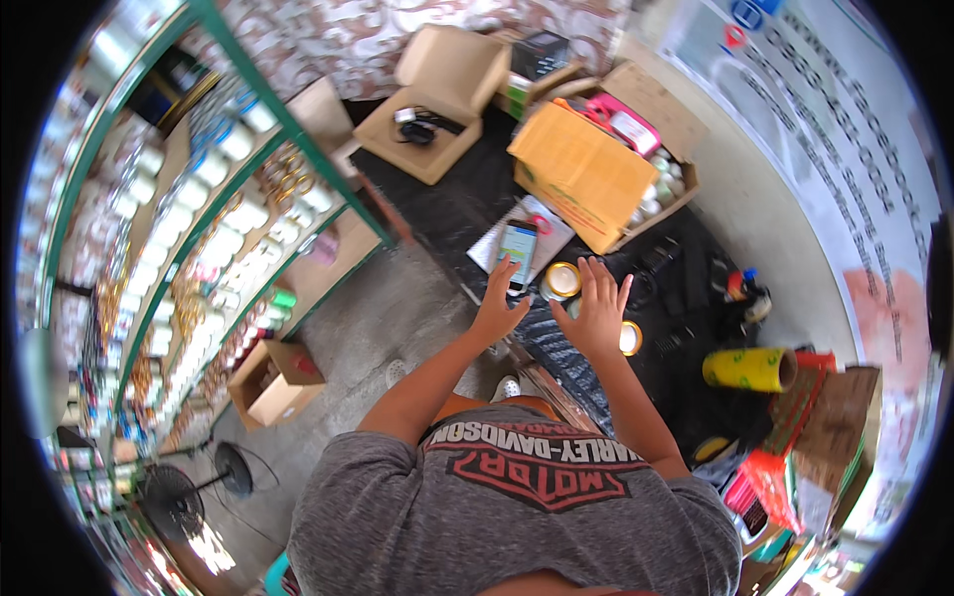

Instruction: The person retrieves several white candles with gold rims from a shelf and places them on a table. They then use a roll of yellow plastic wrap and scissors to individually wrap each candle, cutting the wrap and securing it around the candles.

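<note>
We tap the phone (517, 253) on the dark worktop (467, 199) softly with our left hand (500, 303), fingers spread and holding nothing, while our open right hand (599, 316) rests just beside the yellow-lidded jar (561, 281).

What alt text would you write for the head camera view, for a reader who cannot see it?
A person's left hand touches a smartphone on a dark table, while the right hand rests open beside a gold-lidded jar. Open cardboard boxes stand behind, and green shelves of jars fill the left side.
</note>
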A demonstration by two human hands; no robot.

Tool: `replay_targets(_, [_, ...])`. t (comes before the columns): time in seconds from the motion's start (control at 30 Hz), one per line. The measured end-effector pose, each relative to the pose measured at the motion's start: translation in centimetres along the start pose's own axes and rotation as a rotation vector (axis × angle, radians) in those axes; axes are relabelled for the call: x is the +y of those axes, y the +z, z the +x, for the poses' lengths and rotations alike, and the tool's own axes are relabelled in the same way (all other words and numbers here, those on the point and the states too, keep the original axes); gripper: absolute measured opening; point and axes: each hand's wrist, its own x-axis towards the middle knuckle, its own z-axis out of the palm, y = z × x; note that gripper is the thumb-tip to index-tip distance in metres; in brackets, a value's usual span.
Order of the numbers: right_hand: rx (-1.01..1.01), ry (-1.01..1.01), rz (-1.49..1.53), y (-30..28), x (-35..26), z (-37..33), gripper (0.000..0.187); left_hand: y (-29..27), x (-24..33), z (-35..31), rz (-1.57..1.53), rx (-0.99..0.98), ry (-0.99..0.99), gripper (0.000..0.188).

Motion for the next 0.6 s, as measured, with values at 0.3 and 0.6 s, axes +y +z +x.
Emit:
replay_targets(0.3, [-0.151, -0.436, 0.740, 6.2, -19.9, 4.8, 0.077, -22.1, 8.3, -6.8, 0.085, 0.330, 0.166, 0.034])
replay_targets(0.6, [-0.546, -0.748, 1.238, 13.6, -48.9, 1.6, 0.075, -44.5, 11.2, -26.5, 0.312, 0.831, 0.108, 0.032])
